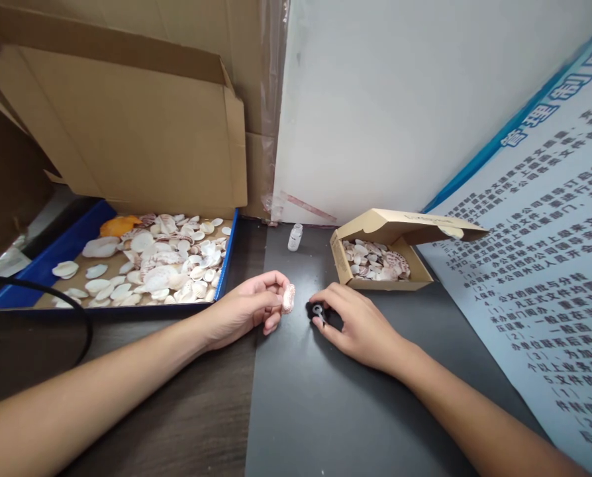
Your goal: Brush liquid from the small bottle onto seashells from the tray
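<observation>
My left hand (256,306) pinches a pinkish-white seashell (289,299) between thumb and fingers, a little above the dark mat. Facing it from the right, my right hand (353,324) has its fingers closed on a small black object with a pale grey ring-shaped piece (318,310); its exact kind does not show. A gap separates the shell from this black object. Beyond both hands, a small clear bottle with white contents (295,238) stands upright near the wall.
On the left, a blue-sided cardboard box (225,255) with its lid raised holds many loose shells. A smaller cardboard box (344,262) of shells stands open at the back right. A black cable (85,324) curves in at the left. A printed poster (539,265) leans along the right side.
</observation>
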Available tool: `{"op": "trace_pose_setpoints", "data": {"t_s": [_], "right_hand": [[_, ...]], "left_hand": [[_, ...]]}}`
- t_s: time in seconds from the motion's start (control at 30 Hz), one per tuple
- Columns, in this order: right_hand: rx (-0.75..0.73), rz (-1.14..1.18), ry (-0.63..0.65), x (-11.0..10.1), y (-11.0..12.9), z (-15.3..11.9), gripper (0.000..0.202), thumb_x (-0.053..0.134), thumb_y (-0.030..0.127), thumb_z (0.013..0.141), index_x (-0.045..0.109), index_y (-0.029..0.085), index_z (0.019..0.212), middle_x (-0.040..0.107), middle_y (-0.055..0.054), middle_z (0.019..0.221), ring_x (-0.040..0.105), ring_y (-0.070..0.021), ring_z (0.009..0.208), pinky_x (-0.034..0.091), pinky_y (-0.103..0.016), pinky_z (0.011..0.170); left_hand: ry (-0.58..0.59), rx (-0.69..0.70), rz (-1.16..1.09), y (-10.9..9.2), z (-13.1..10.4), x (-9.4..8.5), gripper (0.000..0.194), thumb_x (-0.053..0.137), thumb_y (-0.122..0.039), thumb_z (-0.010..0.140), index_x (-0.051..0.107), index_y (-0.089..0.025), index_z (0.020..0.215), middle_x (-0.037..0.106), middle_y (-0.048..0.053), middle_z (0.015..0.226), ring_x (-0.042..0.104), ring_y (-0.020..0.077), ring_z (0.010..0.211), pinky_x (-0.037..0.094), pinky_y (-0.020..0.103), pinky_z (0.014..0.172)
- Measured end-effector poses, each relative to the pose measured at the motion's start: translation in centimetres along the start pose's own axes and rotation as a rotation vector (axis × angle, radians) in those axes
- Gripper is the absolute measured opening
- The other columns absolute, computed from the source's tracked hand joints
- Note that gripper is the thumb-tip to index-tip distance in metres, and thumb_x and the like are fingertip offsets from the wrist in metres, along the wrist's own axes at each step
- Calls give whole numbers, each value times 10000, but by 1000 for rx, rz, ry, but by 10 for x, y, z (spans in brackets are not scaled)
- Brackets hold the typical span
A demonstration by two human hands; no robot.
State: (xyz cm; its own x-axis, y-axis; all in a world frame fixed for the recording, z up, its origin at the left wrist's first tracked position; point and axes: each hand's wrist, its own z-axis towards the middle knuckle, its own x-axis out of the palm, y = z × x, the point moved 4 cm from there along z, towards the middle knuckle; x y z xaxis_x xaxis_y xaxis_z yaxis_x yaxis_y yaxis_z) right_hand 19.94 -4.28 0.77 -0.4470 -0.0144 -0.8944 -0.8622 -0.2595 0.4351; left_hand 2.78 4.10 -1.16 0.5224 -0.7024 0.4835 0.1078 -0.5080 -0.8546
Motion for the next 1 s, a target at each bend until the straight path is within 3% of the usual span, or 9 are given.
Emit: {"op": "trace_pose_setpoints", "data": {"t_s": [0.23, 0.43, 0.6, 0.73, 0.83, 1.0], "right_hand": [[-53, 68, -58, 0, -4, -2, 88, 548, 198, 963, 633, 195, 983, 674, -65, 939, 634, -205, 869, 503, -337, 789], [-90, 109, -40, 0, -5, -2, 161, 512, 174, 975, 643, 193, 1065, 673, -85, 993, 635, -200, 919, 511, -322, 821], [38, 57, 29, 2, -5, -3, 210, 477, 244, 995, 679, 209, 949, 696, -34, 806, 638, -160, 701, 453, -268, 657], [176, 3, 63, -3, -2, -6, 93, 571, 284, 917, 637, 225, 888, 586, 43, 587, 524, -128, 510, 327, -249, 541], [180, 46, 8, -10, 2, -7, 63, 510, 258, 911, 542, 220, 949, 558, 41, 648, 506, -142, 556, 341, -258, 563], [8, 170, 0, -12, 6, -7, 191, 380, 90, 843, 491, 214, 938, 561, -23, 842, 524, -170, 729, 431, -294, 685]], "left_hand": [[-8, -15, 18, 1, 0, 0, 82, 603, -113, 838, 547, -152, 883, 568, -19, 808, 470, 34, 502, 406, 178, 481], [-10, -16, 12, 0, 0, 0, 92, 602, -108, 831, 540, -154, 881, 570, -19, 808, 473, 35, 502, 403, 182, 481], [-12, -18, 23, 0, 0, 0, 117, 618, -118, 816, 529, -160, 881, 567, -22, 800, 471, 38, 501, 399, 185, 482], [-17, -17, 32, 0, 0, 1, 128, 625, -123, 803, 524, -161, 871, 563, -23, 794, 464, 37, 498, 392, 188, 482], [-25, -19, 43, -1, -1, 2, 124, 621, -125, 802, 526, -162, 872, 561, -22, 788, 461, 39, 499, 389, 192, 483], [-26, -24, 44, -1, -1, 2, 126, 620, -123, 803, 528, -162, 879, 560, -24, 786, 459, 39, 497, 387, 194, 486]]}}
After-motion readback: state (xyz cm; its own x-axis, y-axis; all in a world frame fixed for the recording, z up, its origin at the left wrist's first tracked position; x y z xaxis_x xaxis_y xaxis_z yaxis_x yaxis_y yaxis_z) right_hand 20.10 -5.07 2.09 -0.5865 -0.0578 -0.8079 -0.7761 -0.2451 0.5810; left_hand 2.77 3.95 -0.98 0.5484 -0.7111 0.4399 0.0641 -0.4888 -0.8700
